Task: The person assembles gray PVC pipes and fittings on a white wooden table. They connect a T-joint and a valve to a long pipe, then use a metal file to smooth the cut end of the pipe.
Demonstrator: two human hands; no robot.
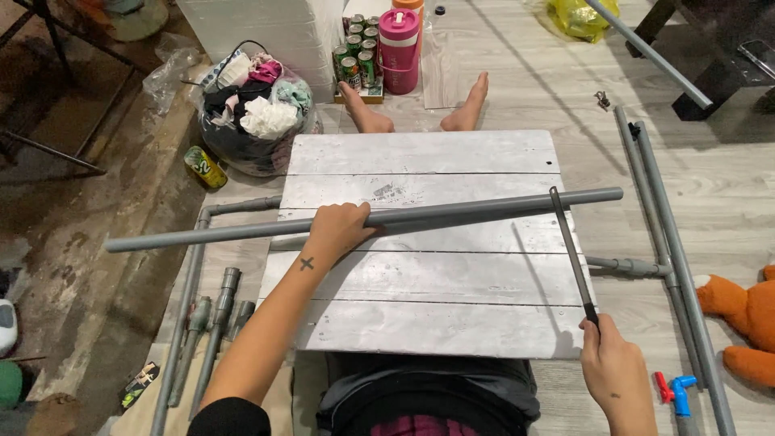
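The long grey plastic pipe (452, 208) lay lengthwise across the whitewashed wooden plank desk (428, 274), the left hand (339, 228) clamped over its middle, while the right hand (615, 367) (fist closed) held a thin dark saw blade (570, 250) crossing it near its right end.

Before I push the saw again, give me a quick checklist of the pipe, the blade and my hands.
1. Left hand pinning the grey pipe on the board: ok.
2. Saw blade resting across the pipe: ok.
3. Right hand closed on the saw handle: ok.
4. Left hand apart from the blade: ok.
5. Cut depth: cannot tell.
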